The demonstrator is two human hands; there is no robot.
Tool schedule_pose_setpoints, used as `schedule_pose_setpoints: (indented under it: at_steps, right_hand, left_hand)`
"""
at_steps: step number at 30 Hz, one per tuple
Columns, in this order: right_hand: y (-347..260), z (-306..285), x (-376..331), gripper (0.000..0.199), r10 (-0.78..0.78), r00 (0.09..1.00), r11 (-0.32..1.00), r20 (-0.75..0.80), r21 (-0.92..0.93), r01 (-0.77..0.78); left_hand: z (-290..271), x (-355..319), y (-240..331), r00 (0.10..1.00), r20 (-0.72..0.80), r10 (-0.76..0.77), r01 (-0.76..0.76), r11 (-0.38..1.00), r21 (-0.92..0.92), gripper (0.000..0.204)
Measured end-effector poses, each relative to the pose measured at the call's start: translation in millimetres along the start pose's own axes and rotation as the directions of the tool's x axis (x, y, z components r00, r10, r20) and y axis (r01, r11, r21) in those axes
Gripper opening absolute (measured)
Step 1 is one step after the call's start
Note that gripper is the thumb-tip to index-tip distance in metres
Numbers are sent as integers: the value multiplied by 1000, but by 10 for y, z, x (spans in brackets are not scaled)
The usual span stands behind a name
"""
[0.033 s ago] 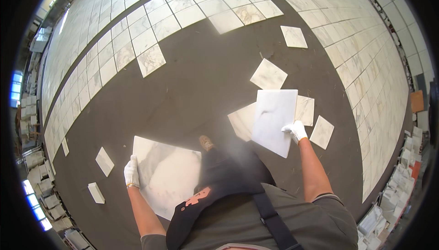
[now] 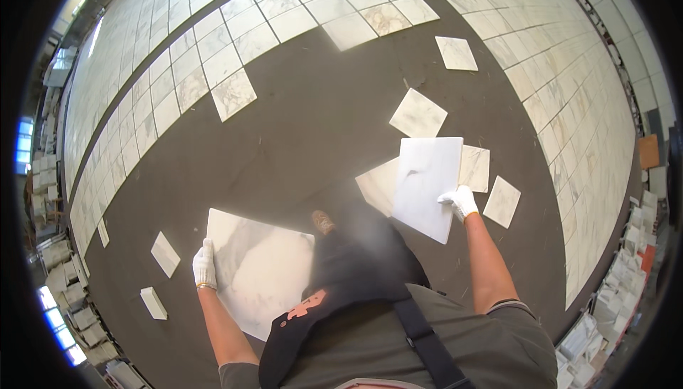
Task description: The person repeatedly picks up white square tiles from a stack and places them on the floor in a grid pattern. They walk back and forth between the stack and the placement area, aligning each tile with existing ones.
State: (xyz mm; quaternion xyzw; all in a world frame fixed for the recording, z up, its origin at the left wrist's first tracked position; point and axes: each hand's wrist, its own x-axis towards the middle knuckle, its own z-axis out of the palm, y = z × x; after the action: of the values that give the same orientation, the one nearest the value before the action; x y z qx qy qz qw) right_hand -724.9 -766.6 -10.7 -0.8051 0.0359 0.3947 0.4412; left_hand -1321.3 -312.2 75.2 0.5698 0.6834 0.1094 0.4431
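In my left hand point(image 2: 204, 264), which wears a white glove, is the left edge of a large white marble tile point(image 2: 260, 268) with grey veining. The fingers are closed on that edge, and the tile's lower part is hidden behind my dark apron. My right hand point(image 2: 461, 202), also gloved, grips the right edge of a paler marble tile point(image 2: 428, 186), thumb on its face. That tile partly covers a marble tile point(image 2: 377, 184) to its left and another tile point(image 2: 475, 168) to its right. Close by on the right lies a smaller tile point(image 2: 502, 202).
Rows of marble tiles point(image 2: 284, 16) cover the far floor, and more rows point(image 2: 562, 112) run along the right. Loose tiles lie at the upper right point(image 2: 456, 53) and the left point(image 2: 166, 254). Stacked stone pieces point(image 2: 605, 318) line the right edge. My shoe point(image 2: 322, 222) stands between the held tiles.
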Motion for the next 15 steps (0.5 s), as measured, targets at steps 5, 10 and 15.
schedule_pose_setpoints:
  at_steps: [5, 10, 15]
  right_hand:
    - [-112, 320, 319, 18, 103, 993, 993, -58, 64, -99]
    - [-81, 589, 1257, 18, 95, 995, 934, 18, -349, -83]
    - [-971, 900, 1972, 35, 163, 984, 660, 68, -749, -57]
  left_hand:
    - [121, 944, 921, 995, 64, 74, -84, 982, 170, 61]
    - [328, 1763, 1573, 999, 13, 45, -47, 991, 124, 62]
    - [635, 2455, 2436, 996, -46, 76, -63, 968, 244, 63]
